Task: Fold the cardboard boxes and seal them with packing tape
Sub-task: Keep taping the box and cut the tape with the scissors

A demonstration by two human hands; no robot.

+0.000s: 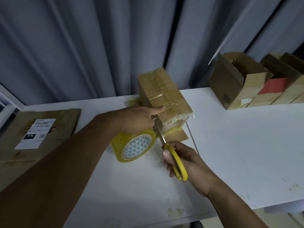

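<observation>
Right hand (189,159) grips yellow scissors (177,163) beside the taped box (164,91).

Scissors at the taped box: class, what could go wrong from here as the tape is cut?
1. The scissors have their blades right beside the left hand on the box; closing them could nick a finger.
2. The tape roll leans tilted beneath that hand; once cut free, it may roll across the table.
3. The blades might also gouge the box's cardboard.
</observation>
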